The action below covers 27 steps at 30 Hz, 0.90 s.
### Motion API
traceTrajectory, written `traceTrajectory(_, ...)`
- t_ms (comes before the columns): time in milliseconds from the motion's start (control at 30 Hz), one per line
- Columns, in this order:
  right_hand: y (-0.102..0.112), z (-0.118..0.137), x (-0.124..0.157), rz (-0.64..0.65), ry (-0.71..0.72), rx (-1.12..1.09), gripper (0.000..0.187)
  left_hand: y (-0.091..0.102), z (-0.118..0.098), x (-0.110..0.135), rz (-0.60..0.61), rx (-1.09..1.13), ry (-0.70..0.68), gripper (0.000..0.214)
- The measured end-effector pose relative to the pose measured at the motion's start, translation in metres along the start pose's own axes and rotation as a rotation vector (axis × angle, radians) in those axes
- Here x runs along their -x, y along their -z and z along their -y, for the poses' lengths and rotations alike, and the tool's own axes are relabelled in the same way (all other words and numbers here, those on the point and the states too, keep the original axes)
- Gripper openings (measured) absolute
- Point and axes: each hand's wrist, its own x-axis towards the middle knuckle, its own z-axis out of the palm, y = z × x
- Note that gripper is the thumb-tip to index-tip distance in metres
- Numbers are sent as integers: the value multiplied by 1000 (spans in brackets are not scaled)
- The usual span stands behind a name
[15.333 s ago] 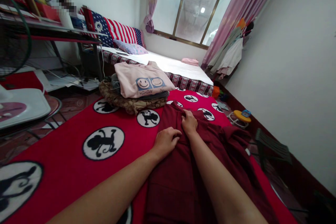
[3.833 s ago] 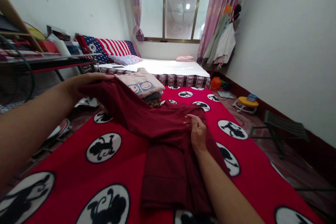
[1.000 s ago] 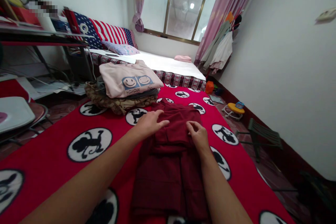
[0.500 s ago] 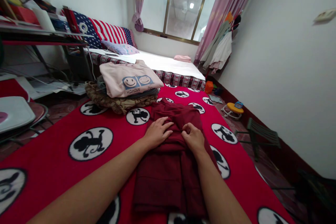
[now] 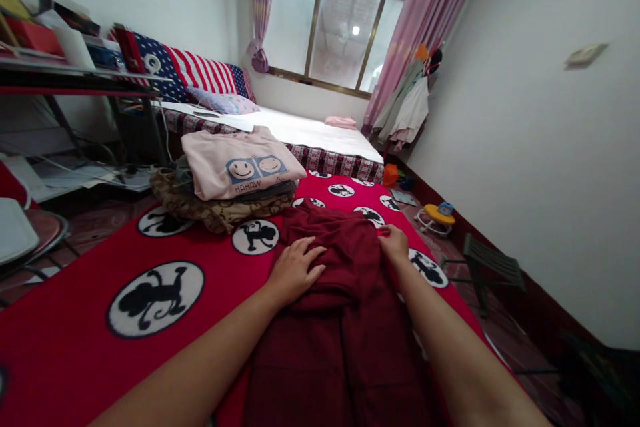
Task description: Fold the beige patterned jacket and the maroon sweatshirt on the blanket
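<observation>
Dark red trousers (image 5: 320, 340) lie on a red blanket (image 5: 90, 340) with monkey prints in white circles. Their two legs stretch toward me, and the far part is creased and bunched. My left hand (image 5: 296, 272) rests on the bunched cloth at the left, palm down with fingers spread. At the right edge of the trousers, my right hand (image 5: 395, 245) has its fingers pinched together on the cloth. Beyond my left hand is a stack of folded clothes, a pale pink shirt (image 5: 210, 160) with smiley faces on top and brown patterned cloth (image 5: 220, 217) beneath.
A bed (image 5: 320, 137) with a white sheet stands below the window. At the left are a cluttered desk (image 5: 75, 89) and a chair (image 5: 47, 233). A yellow stool (image 5: 437, 215) and a green folding stool (image 5: 493, 263) stand on the floor along the right wall.
My right hand has moved from the middle of the trousers out to their right edge, and the cloth there is spread wider. My left hand stays on the cloth. The view has tilted slightly up.
</observation>
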Motion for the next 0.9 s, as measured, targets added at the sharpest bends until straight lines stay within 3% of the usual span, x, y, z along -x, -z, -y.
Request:
traceTrajectory(133, -5, -12, -10, 82, 18, -22, 22, 1, 0, 0, 14, 8, 17, 41)
traceTrajectory(300, -8, -11, -30, 320, 57, -86, 19, 0, -2, 0, 12, 13, 25, 40)
traceTrajectory(400, -5, -7, -52, 399, 65, -80, 19, -1, -2, 0, 25, 10, 34, 40)
traceTrajectory(600, -15, -5, -81, 403, 110, 138, 11, -1, -3, 0, 55, -1, 63, 41)
traceTrajectory(767, -31, -8, -66, 292, 103, 469, 17, -2, -2, -1, 47, -6, 66, 42)
traceTrajectory(900, -30, -2, -47, 283, 152, 635, 22, -1, -1, -1, 40, -4, 58, 42)
